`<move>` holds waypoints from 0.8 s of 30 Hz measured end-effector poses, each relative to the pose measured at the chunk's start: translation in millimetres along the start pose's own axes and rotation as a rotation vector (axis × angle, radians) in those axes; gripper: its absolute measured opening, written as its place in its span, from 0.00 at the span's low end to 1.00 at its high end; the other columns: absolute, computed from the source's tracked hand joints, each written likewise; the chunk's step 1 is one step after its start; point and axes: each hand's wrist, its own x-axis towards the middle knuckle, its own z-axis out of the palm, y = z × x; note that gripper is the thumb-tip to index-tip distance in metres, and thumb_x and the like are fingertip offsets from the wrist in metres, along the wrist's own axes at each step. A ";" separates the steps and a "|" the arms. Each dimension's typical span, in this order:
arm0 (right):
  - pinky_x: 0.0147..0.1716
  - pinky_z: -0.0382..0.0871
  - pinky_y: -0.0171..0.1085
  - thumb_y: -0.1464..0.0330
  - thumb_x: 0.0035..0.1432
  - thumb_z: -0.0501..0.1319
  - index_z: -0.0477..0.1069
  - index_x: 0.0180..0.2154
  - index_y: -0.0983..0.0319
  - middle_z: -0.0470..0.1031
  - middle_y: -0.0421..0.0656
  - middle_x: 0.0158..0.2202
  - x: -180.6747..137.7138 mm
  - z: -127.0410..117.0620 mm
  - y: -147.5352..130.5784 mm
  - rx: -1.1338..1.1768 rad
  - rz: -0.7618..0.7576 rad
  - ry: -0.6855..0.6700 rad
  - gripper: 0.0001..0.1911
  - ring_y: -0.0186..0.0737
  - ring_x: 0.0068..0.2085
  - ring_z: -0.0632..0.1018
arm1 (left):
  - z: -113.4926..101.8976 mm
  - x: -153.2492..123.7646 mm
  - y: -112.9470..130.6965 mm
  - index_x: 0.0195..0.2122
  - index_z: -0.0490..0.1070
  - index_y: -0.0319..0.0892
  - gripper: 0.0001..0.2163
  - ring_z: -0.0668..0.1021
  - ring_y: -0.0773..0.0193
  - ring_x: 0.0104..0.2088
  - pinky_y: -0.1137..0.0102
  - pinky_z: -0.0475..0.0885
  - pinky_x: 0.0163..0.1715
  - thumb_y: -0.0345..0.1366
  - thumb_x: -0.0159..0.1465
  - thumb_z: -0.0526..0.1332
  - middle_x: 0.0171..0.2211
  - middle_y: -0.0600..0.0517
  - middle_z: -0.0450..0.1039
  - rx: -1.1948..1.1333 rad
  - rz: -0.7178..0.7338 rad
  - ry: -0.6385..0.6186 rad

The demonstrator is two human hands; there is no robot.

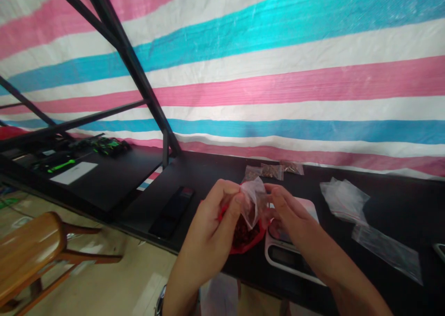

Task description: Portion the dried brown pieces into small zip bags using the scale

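Observation:
My left hand [222, 214] pinches the edge of a small clear plastic bag [253, 197] between thumb and fingers. On the bag's other side, my right hand [283, 207] has its thumb and fingers closed at the bag's edge. Below the bag is a red bowl [248, 247] holding small dark brownish pieces that I cannot make out exactly. Partly under my right hand lies a white digital scale [274, 256] on the black table. The bag hangs tilted above the bowl; its contents, if any, are hard to tell.
Several filled small bags [271, 170] lie along the back of the table [215, 167]. To the right are a pile of clear bags [344, 197] and a flat clear bag [387, 253]. A black phone-like slab [173, 211] lies left. A wooden stool [34, 253] stands on the floor.

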 end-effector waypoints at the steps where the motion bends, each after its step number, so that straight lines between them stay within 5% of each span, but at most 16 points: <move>1: 0.24 0.65 0.34 0.35 0.62 0.62 0.73 0.47 0.57 0.75 0.39 0.26 1.9 2.5 4.6 0.066 0.059 -0.042 0.33 0.37 0.25 0.73 | -2.1 0.2 -0.9 0.40 0.70 0.47 0.11 0.75 0.65 0.32 0.71 0.72 0.35 0.45 0.78 0.57 0.32 0.55 0.73 0.001 0.003 -0.003; 6: 0.22 0.67 0.34 0.39 0.54 0.72 0.75 0.42 0.58 0.73 0.36 0.25 18.0 4.6 21.2 0.225 0.056 -0.051 0.31 0.35 0.23 0.71 | -12.4 5.7 -12.5 0.38 0.71 0.46 0.11 0.77 0.63 0.34 0.68 0.72 0.37 0.42 0.78 0.56 0.33 0.55 0.75 0.173 -0.043 0.022; 11: 0.33 0.76 0.40 0.50 0.61 0.68 0.79 0.46 0.57 0.82 0.41 0.34 26.8 -3.8 24.1 -0.135 -0.140 0.118 0.20 0.42 0.31 0.80 | -26.5 12.7 -32.3 0.41 0.78 0.46 0.07 0.80 0.55 0.48 0.58 0.72 0.54 0.33 0.72 0.59 0.43 0.49 0.80 0.509 0.022 0.084; 15: 0.50 0.78 0.48 0.62 0.59 0.66 0.82 0.46 0.55 0.88 0.45 0.43 23.4 0.1 20.2 -0.425 -0.228 0.173 0.14 0.50 0.43 0.86 | -33.7 12.3 -38.0 0.44 0.79 0.44 0.09 0.81 0.54 0.49 0.56 0.73 0.55 0.32 0.72 0.58 0.45 0.47 0.82 0.562 0.057 0.182; 24: 0.46 0.79 0.47 0.61 0.61 0.66 0.82 0.45 0.55 0.88 0.44 0.40 19.8 13.3 16.9 -0.394 -0.199 0.186 0.11 0.50 0.42 0.87 | -19.3 9.8 -32.1 0.51 0.82 0.50 0.11 0.81 0.52 0.55 0.52 0.71 0.62 0.32 0.70 0.65 0.53 0.48 0.83 0.502 -0.036 -0.159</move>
